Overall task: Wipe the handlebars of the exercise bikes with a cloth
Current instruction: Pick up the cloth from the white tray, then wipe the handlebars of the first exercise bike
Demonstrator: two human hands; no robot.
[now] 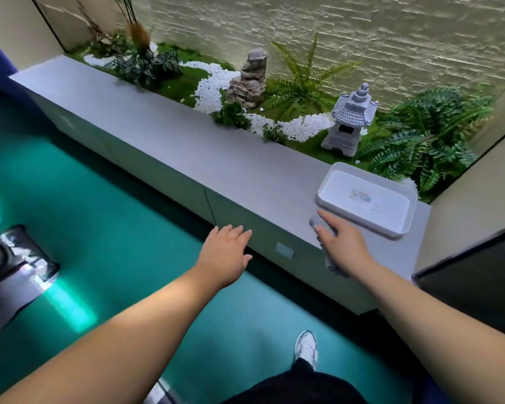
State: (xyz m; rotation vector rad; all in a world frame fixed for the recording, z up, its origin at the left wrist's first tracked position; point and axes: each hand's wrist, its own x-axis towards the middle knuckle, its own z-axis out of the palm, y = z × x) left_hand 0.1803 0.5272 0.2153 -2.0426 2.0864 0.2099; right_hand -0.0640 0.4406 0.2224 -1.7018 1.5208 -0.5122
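One head view. Right hand point(343, 243), fingers clamped on grey cloth point(321, 228) at table point(216, 158) edge, beside white tray point(403, 228). Left hand point(226, 255), fingers apart, empty. Risk: trailing cloth snagging the tray, dragging it off.

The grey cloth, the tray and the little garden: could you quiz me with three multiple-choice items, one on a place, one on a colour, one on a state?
1. Where is the white tray?
A. on the floor
B. on the grey ledge, right end
C. among the ferns

2. What colour are the pebbles in the garden?
A. white
B. black
C. red

3. What is the left hand doing?
A. gripping the tray
B. holding a bottle
C. open, holding nothing

Key: 1 B, the tray sits on the ledge beside the right hand. 2 A, a white band winds through the moss. 3 C, its fingers are spread; only the right hand holds the grey cloth.
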